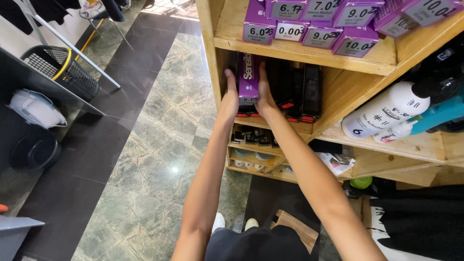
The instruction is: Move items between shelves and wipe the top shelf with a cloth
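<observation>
Both hands' fingers (231, 79) lie extended, pressing the purple box (248, 77) between them.

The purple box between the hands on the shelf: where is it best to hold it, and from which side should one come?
Grip the purple box on its two long side faces, coming from the open front of the shelf. It stands upright with black boxes close on its right, so only front access is free. The left hand and right hand already press those sides.
</observation>
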